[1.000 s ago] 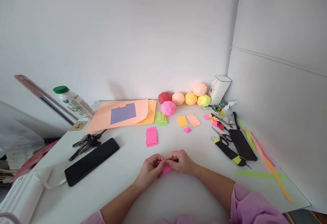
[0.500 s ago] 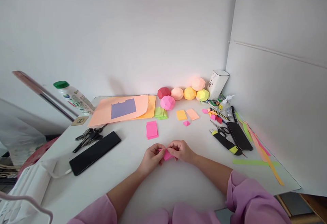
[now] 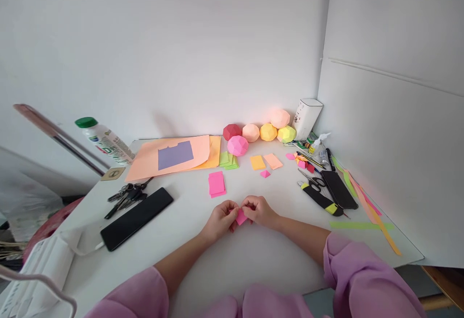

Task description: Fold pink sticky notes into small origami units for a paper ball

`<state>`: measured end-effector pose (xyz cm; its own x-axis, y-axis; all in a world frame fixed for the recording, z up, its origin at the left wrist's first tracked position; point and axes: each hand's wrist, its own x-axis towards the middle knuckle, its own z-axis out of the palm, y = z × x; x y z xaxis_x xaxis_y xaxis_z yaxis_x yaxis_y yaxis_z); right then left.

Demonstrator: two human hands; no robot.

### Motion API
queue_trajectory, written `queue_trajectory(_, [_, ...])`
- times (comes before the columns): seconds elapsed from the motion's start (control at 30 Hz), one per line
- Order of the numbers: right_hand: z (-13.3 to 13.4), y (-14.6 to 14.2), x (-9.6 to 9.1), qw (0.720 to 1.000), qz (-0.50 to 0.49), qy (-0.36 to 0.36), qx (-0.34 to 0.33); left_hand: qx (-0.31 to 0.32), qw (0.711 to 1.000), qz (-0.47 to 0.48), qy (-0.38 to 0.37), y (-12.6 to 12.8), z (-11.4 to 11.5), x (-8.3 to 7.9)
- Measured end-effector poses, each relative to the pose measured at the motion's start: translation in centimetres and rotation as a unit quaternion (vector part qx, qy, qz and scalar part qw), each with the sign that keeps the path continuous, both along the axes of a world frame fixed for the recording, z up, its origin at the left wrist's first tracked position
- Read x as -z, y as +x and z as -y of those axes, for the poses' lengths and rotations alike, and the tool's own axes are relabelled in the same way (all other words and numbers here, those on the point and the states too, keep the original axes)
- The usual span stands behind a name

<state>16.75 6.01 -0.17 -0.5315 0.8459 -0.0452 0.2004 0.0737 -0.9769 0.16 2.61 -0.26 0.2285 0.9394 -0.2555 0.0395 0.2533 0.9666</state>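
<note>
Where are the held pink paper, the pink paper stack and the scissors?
Held pink paper (image 3: 241, 217): head view, middle of its exposed face.
Pink paper stack (image 3: 216, 182): head view, top sheet's middle.
Scissors (image 3: 312, 179): head view, where blades meet handles.

Hot-pink paper piece (image 3: 241, 218), pink slip stack (image 3: 216, 183), lime slips (image 3: 228, 161), peach sheet (image 3: 147, 158) with purple patch (image 3: 176, 156), lilac sleeves (image 3: 139, 291)

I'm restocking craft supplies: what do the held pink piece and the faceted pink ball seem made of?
Pink piece: probably matte paper, looking thin and unshiny. Pink ball: likely matte paper or card, by its flat, crisp-edged facets.
</note>
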Motion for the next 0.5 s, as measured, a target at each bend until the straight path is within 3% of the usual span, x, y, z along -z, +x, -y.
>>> queue_trajectory(0.1, [-0.42,0.22,-0.03,0.999,-0.003,-0.020,-0.031,-0.006,1.000,0.017,0.012,-0.07,0.01,0.43])
queue_trajectory(0.3, [-0.29,0.04,0.27,1.000,-0.007,-0.005,-0.009,-0.039,0.998,0.045,0.017,0.10,0.26,0.82])
queue_trajectory(0.5, [0.08,0.20,0.36,1.000,-0.015,0.010,-0.009,-0.017,0.998,0.053,0.014,-0.12,0.28,0.39])
